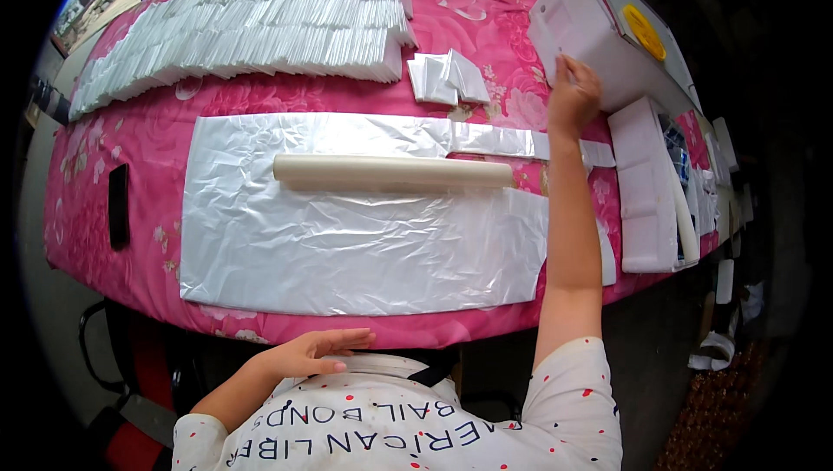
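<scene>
The left hand (323, 355), empty and flat, is at the table's (160, 263) near edge; it would probably help by smoothing the creased plastic (364, 250) mid-table, under the roll (395, 172). The right hand (575, 96) is pinched beside the white box (583, 24), on what I cannot tell; go gently

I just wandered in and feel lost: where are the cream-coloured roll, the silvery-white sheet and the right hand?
Cream-coloured roll (395, 173): head view, middle of its length.
Silvery-white sheet (360, 250): head view, bare part nearer the person.
Right hand (574, 98): head view, back of the hand.
</scene>
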Demonstrator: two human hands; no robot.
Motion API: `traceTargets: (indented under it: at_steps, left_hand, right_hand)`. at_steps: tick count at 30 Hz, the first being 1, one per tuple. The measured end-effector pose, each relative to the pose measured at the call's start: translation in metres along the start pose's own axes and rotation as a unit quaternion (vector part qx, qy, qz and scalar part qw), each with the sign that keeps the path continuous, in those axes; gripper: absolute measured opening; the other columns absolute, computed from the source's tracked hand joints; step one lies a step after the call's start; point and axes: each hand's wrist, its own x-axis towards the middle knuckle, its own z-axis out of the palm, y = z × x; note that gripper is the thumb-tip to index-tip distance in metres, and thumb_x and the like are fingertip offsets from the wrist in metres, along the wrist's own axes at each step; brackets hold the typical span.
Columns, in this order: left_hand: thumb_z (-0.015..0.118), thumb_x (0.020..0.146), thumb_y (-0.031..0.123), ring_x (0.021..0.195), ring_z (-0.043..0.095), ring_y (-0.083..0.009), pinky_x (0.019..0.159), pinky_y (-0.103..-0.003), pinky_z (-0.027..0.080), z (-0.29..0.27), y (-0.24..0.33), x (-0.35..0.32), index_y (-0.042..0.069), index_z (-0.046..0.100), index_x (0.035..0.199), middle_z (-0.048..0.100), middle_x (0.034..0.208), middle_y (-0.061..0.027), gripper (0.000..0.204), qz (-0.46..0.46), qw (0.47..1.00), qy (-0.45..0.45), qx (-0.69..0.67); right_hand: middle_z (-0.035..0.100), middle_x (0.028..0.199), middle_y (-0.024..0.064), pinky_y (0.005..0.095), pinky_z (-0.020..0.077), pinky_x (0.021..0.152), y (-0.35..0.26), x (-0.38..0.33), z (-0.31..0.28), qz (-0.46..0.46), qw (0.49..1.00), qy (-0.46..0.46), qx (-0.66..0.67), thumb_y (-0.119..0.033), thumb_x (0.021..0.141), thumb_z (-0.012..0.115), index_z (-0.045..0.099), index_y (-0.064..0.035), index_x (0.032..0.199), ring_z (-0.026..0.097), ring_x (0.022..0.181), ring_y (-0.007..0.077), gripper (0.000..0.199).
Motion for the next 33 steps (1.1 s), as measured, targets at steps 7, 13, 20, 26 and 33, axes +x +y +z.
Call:
traceTargets:
  at_steps: [7, 13, 20, 26, 33]
  left_hand:
    - [0.057, 0.086, 0.018, 0.134, 0.027, -0.0225, 0.109, -0.036, 0.021, -0.006, 0.004, -0.009, 0.004, 0.021, 0.142, 0.029, 0.144, -0.0138, 0.068, 0.014, 1.000, 0.010, -0.009]
    - [0.061, 0.083, 0.025, 0.133, 0.029, -0.0252, 0.108, -0.037, 0.022, -0.009, 0.004, -0.012, 0.002, 0.023, 0.141, 0.032, 0.143, -0.0152, 0.073, 0.014, 1.000, 0.020, -0.017]
    - [0.059, 0.084, 0.017, 0.130, 0.033, -0.0237, 0.105, -0.037, 0.028, -0.013, 0.023, -0.005, 0.002, 0.029, 0.139, 0.035, 0.141, -0.0134, 0.064, 0.043, 0.998, 0.033, 0.022]
    - [0.061, 0.081, 0.016, 0.124, 0.041, -0.0257, 0.102, -0.038, 0.033, -0.003, 0.052, 0.028, 0.001, 0.037, 0.134, 0.042, 0.136, -0.0156, 0.060, 0.091, 0.945, 0.138, 0.281]
    - [0.061, 0.081, 0.028, 0.134, 0.011, -0.0437, 0.107, -0.046, 0.019, -0.002, 0.031, 0.100, 0.005, 0.019, 0.142, 0.006, 0.146, -0.0269, 0.077, 0.199, 0.714, 0.325, 0.587]
  right_hand:
    - [0.066, 0.083, 0.0101, 0.0375, 0.0484, 0.070, -0.008, -0.075, 0.067, 0.062, 0.925, -0.363, -0.090, -0.029, 0.078, 0.063, 0.070, -0.0101, 0.084, 0.062, 0.077, 0.0288, 0.021]
    - [0.066, 0.094, 0.0167, 0.0369, 0.0484, 0.077, -0.001, -0.080, 0.053, 0.169, 0.892, -0.414, 0.072, -0.035, 0.080, 0.062, 0.066, -0.0020, 0.100, 0.064, 0.085, 0.0299, 0.039]
    - [0.062, 0.104, 0.0168, 0.0358, 0.0430, 0.087, -0.041, -0.095, -0.056, -0.014, 0.824, -0.532, 0.194, -0.030, 0.075, 0.068, 0.059, -0.0017, 0.113, 0.058, 0.097, 0.0291, 0.048]
    - [0.061, 0.096, 0.0147, 0.0386, 0.0424, 0.085, -0.041, -0.129, -0.131, -0.028, 0.832, -0.544, 0.106, -0.027, 0.073, 0.069, 0.057, -0.0018, 0.113, 0.055, 0.093, 0.0300, 0.049]
    - [0.052, 0.119, 0.0197, 0.0395, 0.0382, 0.096, -0.118, -0.174, -0.216, 0.033, 0.749, -0.600, 0.279, -0.030, 0.082, 0.060, 0.056, 0.0006, 0.113, 0.048, 0.112, 0.0344, 0.044]
